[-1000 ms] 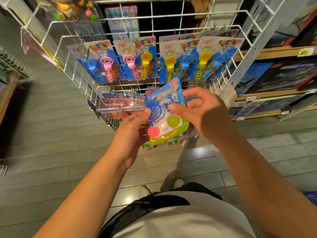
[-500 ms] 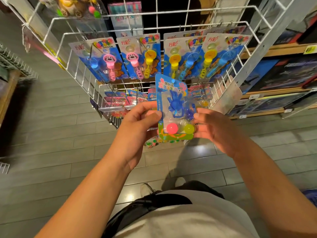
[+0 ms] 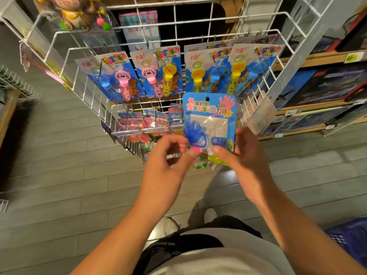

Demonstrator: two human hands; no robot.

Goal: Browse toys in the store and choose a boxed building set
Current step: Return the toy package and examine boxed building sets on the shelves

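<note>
Both hands point(image 3: 208, 161) pinch blue toy card point(image 3: 210, 118) (blister-packed, upright).

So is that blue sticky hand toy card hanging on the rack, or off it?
Off it. The blue toy card is held upright before the wire rack, pinched at its bottom by the left hand and right hand.

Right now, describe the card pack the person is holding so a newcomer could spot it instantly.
Start at the white wire display rack hung with bubble-wand cards. Just below that row, in front of the rack, the left hand and right hand pinch the lower corners of a blue blister card. It alone shows a red hand print at its top and a blue sticky hand toy under plastic.
</note>
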